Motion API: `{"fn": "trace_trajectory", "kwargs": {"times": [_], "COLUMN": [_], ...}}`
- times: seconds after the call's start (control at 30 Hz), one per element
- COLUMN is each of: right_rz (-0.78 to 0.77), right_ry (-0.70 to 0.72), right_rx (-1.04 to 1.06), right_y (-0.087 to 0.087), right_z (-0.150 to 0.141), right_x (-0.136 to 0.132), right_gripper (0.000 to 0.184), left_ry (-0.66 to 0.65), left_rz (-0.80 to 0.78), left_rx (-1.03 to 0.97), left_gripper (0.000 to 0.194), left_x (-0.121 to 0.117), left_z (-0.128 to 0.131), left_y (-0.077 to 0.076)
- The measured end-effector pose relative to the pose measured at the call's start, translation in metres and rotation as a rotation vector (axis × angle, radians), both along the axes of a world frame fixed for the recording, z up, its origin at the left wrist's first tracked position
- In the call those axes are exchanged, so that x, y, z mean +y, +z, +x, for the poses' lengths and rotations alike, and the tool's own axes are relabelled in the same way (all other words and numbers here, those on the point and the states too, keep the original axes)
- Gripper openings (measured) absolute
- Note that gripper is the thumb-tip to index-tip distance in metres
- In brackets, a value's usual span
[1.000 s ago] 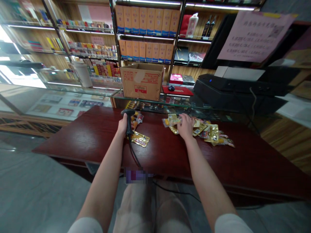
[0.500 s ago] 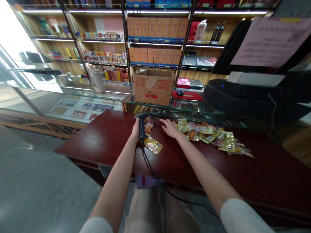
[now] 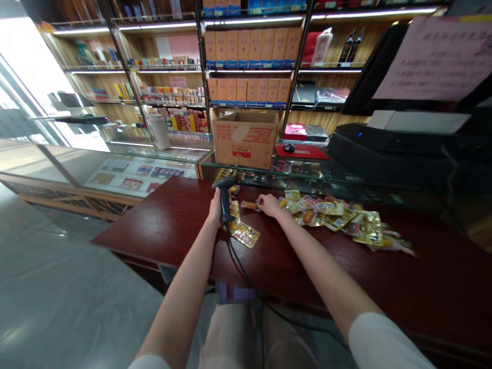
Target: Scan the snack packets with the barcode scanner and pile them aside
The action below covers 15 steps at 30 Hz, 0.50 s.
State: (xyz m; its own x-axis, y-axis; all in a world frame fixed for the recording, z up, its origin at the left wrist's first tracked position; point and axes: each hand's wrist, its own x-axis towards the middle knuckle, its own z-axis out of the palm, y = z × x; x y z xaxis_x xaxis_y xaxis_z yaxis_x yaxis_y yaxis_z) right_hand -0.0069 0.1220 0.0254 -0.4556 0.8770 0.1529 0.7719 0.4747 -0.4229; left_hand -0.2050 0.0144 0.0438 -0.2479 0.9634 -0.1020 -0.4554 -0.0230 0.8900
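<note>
My left hand (image 3: 216, 207) is wrapped round a black barcode scanner (image 3: 225, 202), held upright with its head at the top and its cable running down toward my lap. Pinched in my right hand (image 3: 269, 205) is a small clear-wrapped brown snack (image 3: 249, 205), its wrapper end between my fingers. Gold snack packets (image 3: 246, 234) lie on the table just right of and below the scanner, partly hidden by it. To the right of my right hand spreads a pile of gold and clear snack packets (image 3: 330, 212).
The dark red wooden table (image 3: 154, 220) meets a glass display counter behind it. An open cardboard box (image 3: 244, 141) stands on the glass, with a mouse (image 3: 289, 148) on a red mat beside it. A black machine (image 3: 384, 154) is at the right.
My right hand has closed from spread fingers to a pinch on the wrapped snack, which now lies between my hands. My left hand still holds the scanner. The view has shifted slightly.
</note>
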Motion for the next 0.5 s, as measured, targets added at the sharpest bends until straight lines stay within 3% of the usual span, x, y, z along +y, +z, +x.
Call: {"fn": "trace_trajectory", "kwargs": {"times": [0.1,0.23,0.3,0.5], "right_rz": [-0.120,-0.223,-0.244,-0.485], "right_ry": [0.039,0.034,0.015,0.049], "right_rx": [0.329,0.812,0.945,1.140], "right_y": [-0.010,-0.025,-0.029,-0.023], "right_z": [0.032,0.052,0.053,0.049], "right_x": [0.002,-0.003,-0.007,-0.014], "right_gripper": [0.018,0.066,0.079,0.053], "left_ry": [0.021,-0.029,-0.082,-0.312], "left_rz": [0.032,0.027,0.040,0.093], "left_rx": [-0.030,0.024,0.042,0.127], "left_gripper": [0.062,0.063,0.063,0.066], "left_x": [-0.001,-0.005,-0.008,-0.013], "left_z": [0.008,0.014,0.017,0.026], "left_y": [0.002,0.007,0.010,0.012]}}
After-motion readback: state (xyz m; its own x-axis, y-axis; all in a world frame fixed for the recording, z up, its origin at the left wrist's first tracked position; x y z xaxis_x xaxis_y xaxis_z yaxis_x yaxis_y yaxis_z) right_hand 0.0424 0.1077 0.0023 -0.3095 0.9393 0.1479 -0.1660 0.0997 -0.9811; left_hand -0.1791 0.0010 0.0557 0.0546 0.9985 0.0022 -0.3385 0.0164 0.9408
